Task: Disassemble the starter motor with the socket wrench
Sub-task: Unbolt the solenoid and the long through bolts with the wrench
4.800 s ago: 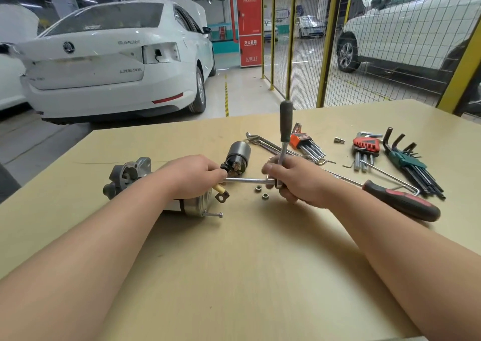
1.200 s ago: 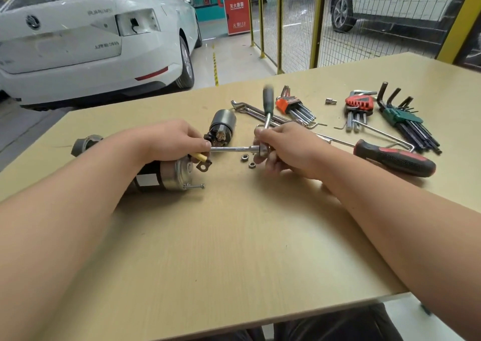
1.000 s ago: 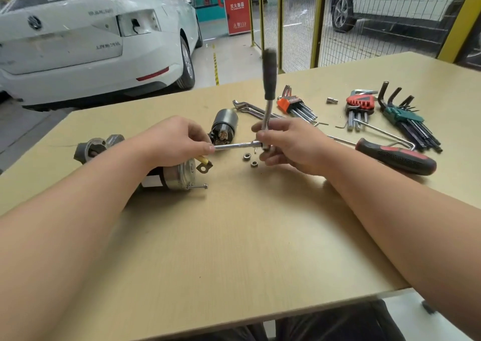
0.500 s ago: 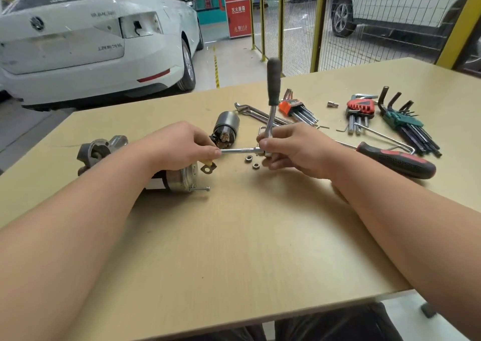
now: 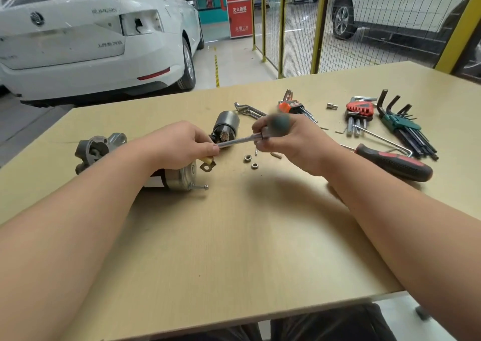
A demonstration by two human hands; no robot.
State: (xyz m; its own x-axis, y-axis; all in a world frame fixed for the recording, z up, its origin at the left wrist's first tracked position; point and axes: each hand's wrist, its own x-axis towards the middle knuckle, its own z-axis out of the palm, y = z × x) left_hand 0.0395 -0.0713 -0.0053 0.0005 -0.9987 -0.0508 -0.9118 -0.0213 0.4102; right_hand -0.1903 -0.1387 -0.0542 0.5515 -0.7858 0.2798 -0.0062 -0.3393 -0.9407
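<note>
- A grey-and-silver metal starter motor point(image 5: 96, 150) is lying on its side near the left edge of the light wooden tabletop point(image 5: 234, 249), with its cast nose pointing at that edge and its silver end cap facing right.
- The left hand point(image 5: 179, 144) is lying over the middle of the motor body with its fingers curled. Its thumb and forefinger are pinching the left tip of the wrench bar, just above the end cap.
- A thin steel bolt point(image 5: 199, 187) is sticking out of the end cap toward the right, and a yellow-sleeved lead with a metal ring terminal point(image 5: 208, 165) is hanging just below the left thumb.
- A black cylindrical solenoid point(image 5: 226, 127) is resting behind the bar, toward the far edge.
- The chrome socket wrench point(image 5: 239, 141) is spanning the gap between the hands, off the tabletop. Its dark handle is showing only as a blur.
- Two small silver nuts point(image 5: 247, 158) are lying beneath the bar, between the hands.
- The right hand point(image 5: 291, 143) is gripping the wrench at its head end, fingers wrapped round it.
- Bent steel spanners point(image 5: 247, 110) and an orange-holdered hex key set point(image 5: 291, 106) are lying behind the right hand.
- A red-and-black-handled screwdriver point(image 5: 393, 162) is lying just beside the right forearm.
- Red-holdered point(image 5: 360, 111) and green-holdered hex key sets point(image 5: 400, 124) are lying toward the far right corner.
</note>
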